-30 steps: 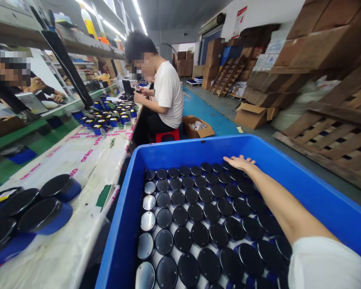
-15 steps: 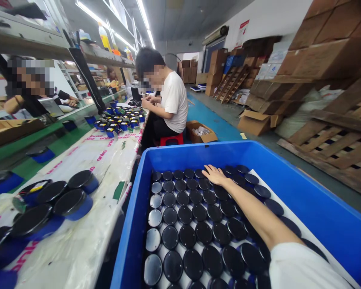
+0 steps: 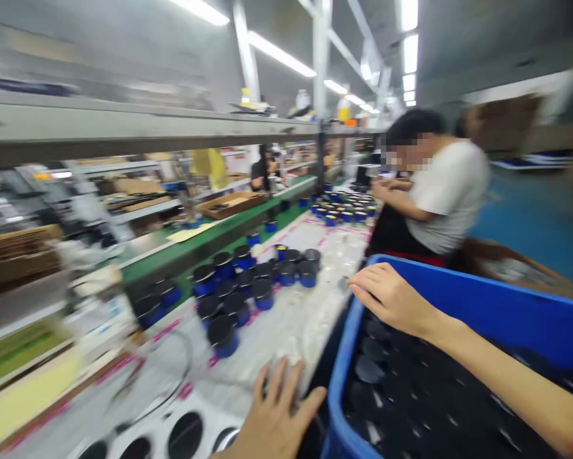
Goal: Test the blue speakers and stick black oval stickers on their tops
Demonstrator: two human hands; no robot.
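My left hand (image 3: 279,408) is open, its fingers spread low over the near edge of the worktable (image 3: 296,319); I cannot tell whether it touches the surface. Above the left corner of a blue plastic bin (image 3: 343,376) reaches my right hand (image 3: 391,296), fingers stretched out and holding nothing visible. Rows of round black-topped parts (image 3: 410,382) fill the bin, blurred. On the table stands a cluster of blue cylindrical parts with black lids (image 3: 236,309). A white sheet with round holes (image 3: 159,417), dark discs showing in them, lies beside my left hand.
A co-worker in a white shirt (image 3: 451,185) sits past the bin, hands at more blue parts (image 3: 346,207). Along the left runs a green conveyor belt (image 3: 171,255) under a long shelf (image 3: 147,127). An open cardboard box (image 3: 520,268) sits on the floor behind the bin.
The view has swung left towards the worktable. My right hand has left the parts inside the bin and is now over its left corner. My left hand has come into view.
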